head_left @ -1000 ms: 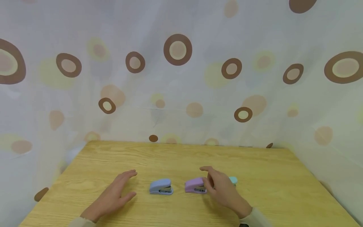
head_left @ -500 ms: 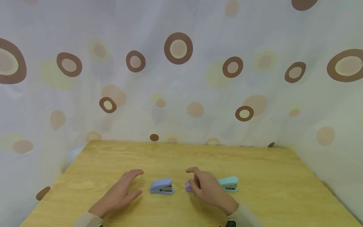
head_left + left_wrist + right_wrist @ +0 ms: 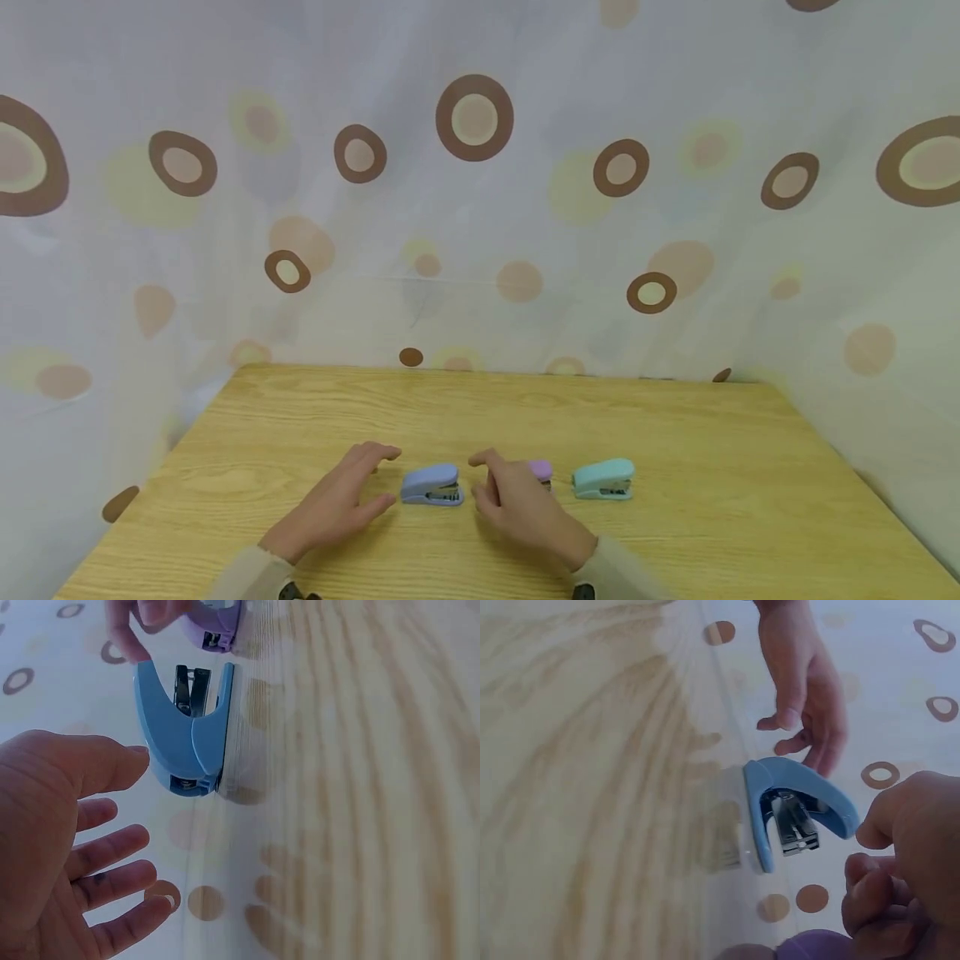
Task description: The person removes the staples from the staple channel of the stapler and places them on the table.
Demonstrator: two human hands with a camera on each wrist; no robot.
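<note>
Three staplers stand in a row on the wooden table (image 3: pixel 675 533). The blue stapler (image 3: pixel 432 485) is between my hands, its mouth facing right. My left hand (image 3: pixel 337 504) is just left of it, fingers spread and thumb apart; in the left wrist view the thumb (image 3: pixel 112 761) is close to its rear end. To the right, my right hand (image 3: pixel 521 504) hovers with fingers loosely bent and holds nothing. In the right wrist view its fingertips are near the stapler's front. The purple stapler (image 3: pixel 542 471) is partly hidden behind my right hand.
A mint stapler (image 3: pixel 603 479) stands farther right, beyond my right hand. Behind the table and along its sides hangs a pale curtain (image 3: pixel 465 208) with brown and beige circles.
My right hand has moved left, past the mint and purple staplers, to the blue one. My left hand has come right, closer to the blue stapler. The staplers keep their places.
</note>
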